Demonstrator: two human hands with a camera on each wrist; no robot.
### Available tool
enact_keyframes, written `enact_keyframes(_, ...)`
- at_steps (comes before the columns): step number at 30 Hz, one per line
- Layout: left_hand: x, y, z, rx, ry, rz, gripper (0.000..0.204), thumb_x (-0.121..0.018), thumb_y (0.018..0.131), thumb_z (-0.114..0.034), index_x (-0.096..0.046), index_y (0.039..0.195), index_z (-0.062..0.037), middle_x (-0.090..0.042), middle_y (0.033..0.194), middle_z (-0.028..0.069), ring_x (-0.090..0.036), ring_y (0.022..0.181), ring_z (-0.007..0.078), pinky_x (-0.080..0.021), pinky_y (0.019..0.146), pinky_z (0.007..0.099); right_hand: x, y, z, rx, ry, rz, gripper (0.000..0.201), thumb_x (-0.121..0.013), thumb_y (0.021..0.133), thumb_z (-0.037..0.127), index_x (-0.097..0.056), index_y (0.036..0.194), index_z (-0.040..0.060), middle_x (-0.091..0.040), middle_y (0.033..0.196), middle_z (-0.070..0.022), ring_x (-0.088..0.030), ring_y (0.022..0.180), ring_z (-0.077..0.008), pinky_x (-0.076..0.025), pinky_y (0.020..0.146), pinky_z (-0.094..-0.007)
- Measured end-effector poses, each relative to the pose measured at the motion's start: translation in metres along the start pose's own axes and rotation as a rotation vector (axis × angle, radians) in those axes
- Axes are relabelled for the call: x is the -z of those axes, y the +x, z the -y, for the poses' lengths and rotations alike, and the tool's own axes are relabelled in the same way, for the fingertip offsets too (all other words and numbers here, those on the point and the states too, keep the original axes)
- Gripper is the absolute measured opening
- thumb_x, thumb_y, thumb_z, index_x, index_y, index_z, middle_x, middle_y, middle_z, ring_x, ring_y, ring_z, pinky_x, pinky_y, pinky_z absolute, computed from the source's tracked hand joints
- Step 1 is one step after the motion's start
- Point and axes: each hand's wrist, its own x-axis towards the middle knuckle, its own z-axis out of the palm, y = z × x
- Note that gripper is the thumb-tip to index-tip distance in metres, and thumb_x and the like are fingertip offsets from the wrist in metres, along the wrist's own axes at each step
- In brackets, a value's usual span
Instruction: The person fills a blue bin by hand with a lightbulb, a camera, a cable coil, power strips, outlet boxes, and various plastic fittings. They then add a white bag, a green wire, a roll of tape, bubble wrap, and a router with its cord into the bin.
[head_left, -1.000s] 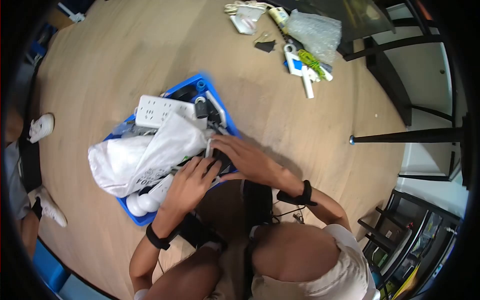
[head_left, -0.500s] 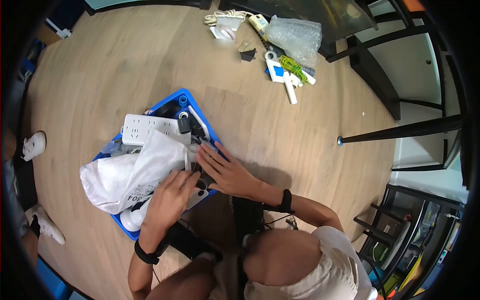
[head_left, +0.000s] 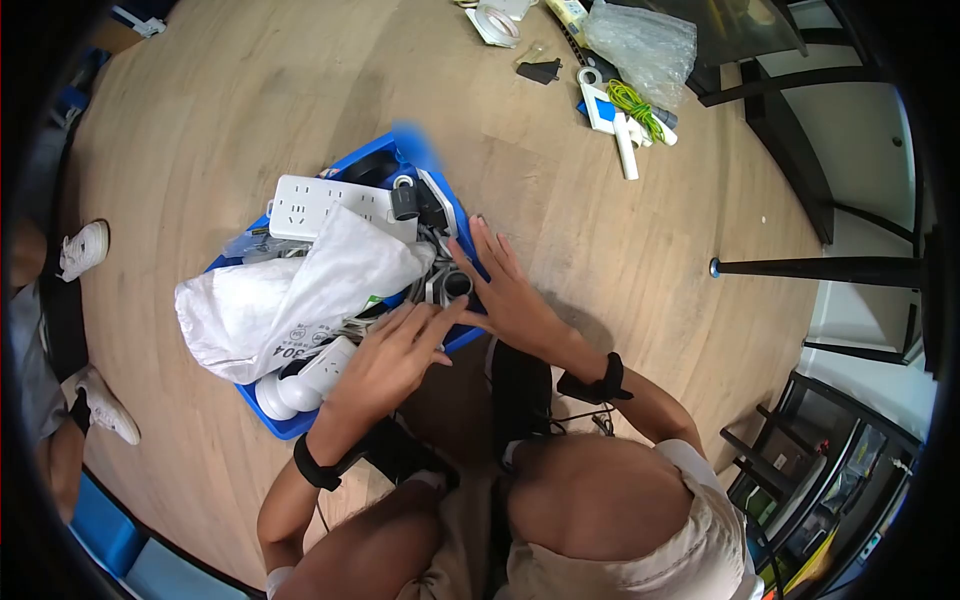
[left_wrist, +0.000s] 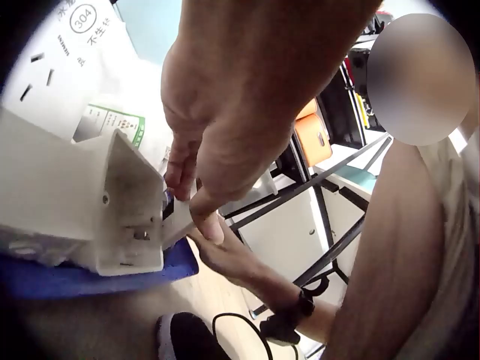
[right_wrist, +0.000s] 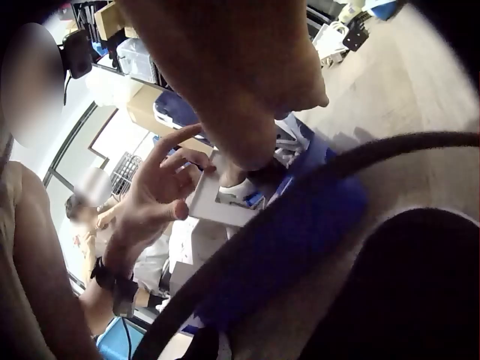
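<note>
A blue bin [head_left: 287, 428] full of electrical odds and ends sits on the floor before me. My right hand [head_left: 515, 305], fingers straight and spread, lies along the bin's right rim. At the near corner is my left hand [head_left: 385, 365], its fingers loosely bent over the contents; in the right wrist view its fingertips are right at the edge of a white plastic frame [right_wrist: 217, 210]. Between the hands shows a dark round ring [head_left: 457, 285] among grey cables. A white bag [head_left: 340, 270] marked 304 covers the middle, beside a white power strip [head_left: 303, 207].
Farther out on the floor lie bubble wrap [head_left: 640, 50], a green-yellow wire coil [head_left: 635, 108], a black plug [head_left: 540, 71] and white parts. Black table legs [head_left: 820, 270] stand to the right, near a dark shelf [head_left: 800, 460]. Another person's shoe [head_left: 84, 250] is at the left.
My right hand has moved outward from the bin's contents to its right rim, with the fingers more spread. The dark ring and cables between the hands now show. The left hand stays at the near corner.
</note>
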Motion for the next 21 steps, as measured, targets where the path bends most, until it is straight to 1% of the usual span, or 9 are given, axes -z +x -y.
enact_keyframes(2, -0.006, -0.001, -0.001, -0.024, 0.012, -0.035, 0.068, -0.077, 0.085, -0.016, -0.052, 0.148, -0.0091, -0.060, 0.125, 0.0164, -0.064, 0.104, 0.0358, -0.054, 0.092, 0.0445, 0.004, 0.004, -0.007, -0.015, 0.061, 0.005, 0.095, -0.071, 0.092, 0.041, -0.022, 0.163, 0.0011, -0.014, 0.167, -0.0332, -0.018, 0.156, -0.0467, -0.021, 0.126, -0.0548)
enact_keyframes(6, -0.010, -0.001, -0.003, -0.043, -0.079, -0.070, 0.072, -0.080, 0.082, -0.012, -0.053, 0.148, -0.0087, -0.056, 0.136, 0.0166, -0.068, 0.096, 0.0294, -0.058, 0.083, 0.0405, 0.009, 0.012, -0.008, -0.035, 0.146, -0.043, 0.091, -0.072, 0.094, 0.032, -0.022, 0.162, -0.0014, -0.017, 0.165, -0.0347, -0.023, 0.154, -0.0482, -0.025, 0.125, -0.0513)
enact_keyframes(8, -0.012, -0.001, -0.003, -0.070, -0.068, -0.087, 0.071, -0.080, 0.081, -0.010, -0.054, 0.147, -0.0082, -0.055, 0.138, 0.0170, -0.068, 0.094, 0.0278, -0.059, 0.080, 0.0392, 0.004, 0.015, -0.009, -0.035, 0.117, -0.060, 0.089, -0.069, 0.096, 0.035, -0.022, 0.163, 0.0000, -0.018, 0.165, -0.0340, -0.023, 0.154, -0.0475, -0.025, 0.125, -0.0526)
enact_keyframes(13, 0.000, -0.004, -0.003, -0.052, 0.216, -0.119, 0.066, -0.078, 0.084, -0.027, -0.058, 0.145, -0.0096, -0.053, 0.141, 0.0178, -0.068, 0.095, 0.0290, -0.059, 0.081, 0.0391, 0.017, 0.025, -0.016, -0.028, 0.080, -0.118, 0.080, -0.064, 0.100, 0.036, -0.026, 0.161, 0.0001, -0.026, 0.163, -0.0328, -0.032, 0.149, -0.0488, -0.033, 0.121, -0.0530)
enact_keyframes(14, 0.005, -0.006, -0.005, -0.038, 0.242, -0.141, 0.071, -0.078, 0.081, -0.039, -0.060, 0.142, -0.0081, -0.059, 0.134, 0.0166, -0.067, 0.095, 0.0302, -0.055, 0.086, 0.0425, 0.029, 0.027, -0.020, -0.127, 0.123, -0.160, 0.076, -0.064, 0.101, 0.034, -0.029, 0.160, -0.0006, -0.029, 0.161, -0.0331, -0.036, 0.146, -0.0494, -0.037, 0.119, -0.0519)
enact_keyframes(15, 0.014, -0.008, -0.008, -0.053, 0.248, -0.156, 0.071, -0.078, 0.081, -0.039, -0.060, 0.142, -0.0081, -0.059, 0.134, 0.0166, -0.067, 0.095, 0.0302, -0.055, 0.086, 0.0425, 0.040, 0.029, -0.026, -0.225, 0.165, -0.205, 0.073, -0.064, 0.101, 0.032, -0.032, 0.158, -0.0013, -0.032, 0.160, -0.0333, -0.040, 0.143, -0.0500, -0.040, 0.117, -0.0508)
enact_keyframes(16, 0.025, -0.011, -0.013, -0.046, 0.253, -0.158, 0.072, -0.079, 0.081, -0.041, -0.061, 0.141, -0.0074, -0.061, 0.129, 0.0155, -0.065, 0.095, 0.0300, -0.052, 0.088, 0.0435, 0.049, 0.036, -0.038, -0.250, 0.113, -0.297, 0.070, -0.067, 0.100, 0.029, -0.037, 0.156, -0.0010, -0.038, 0.155, -0.0352, -0.045, 0.138, -0.0520, -0.044, 0.113, -0.0489)
enact_keyframes(18, 0.045, -0.020, -0.020, -0.051, 0.260, -0.166, 0.073, -0.080, 0.080, -0.042, -0.061, 0.141, -0.0067, -0.063, 0.124, 0.0145, -0.063, 0.094, 0.0297, -0.048, 0.089, 0.0445, 0.070, 0.053, -0.069, -0.269, -0.020, -0.331, 0.071, -0.070, 0.097, 0.028, -0.038, 0.155, 0.0001, -0.039, 0.153, -0.0358, -0.046, 0.137, -0.0524, -0.045, 0.113, -0.0494)
enact_keyframes(21, 0.068, -0.037, -0.019, 0.068, 0.301, -0.281, 0.076, -0.082, 0.078, -0.046, -0.063, 0.137, -0.0019, -0.066, 0.112, 0.0140, -0.061, 0.092, 0.0316, -0.045, 0.089, 0.0468, 0.094, 0.087, -0.125, -0.317, -0.207, -0.335, 0.077, -0.075, 0.093, 0.028, -0.036, 0.156, 0.0047, -0.040, 0.152, -0.0355, -0.047, 0.136, -0.0518, -0.045, 0.113, -0.0497)
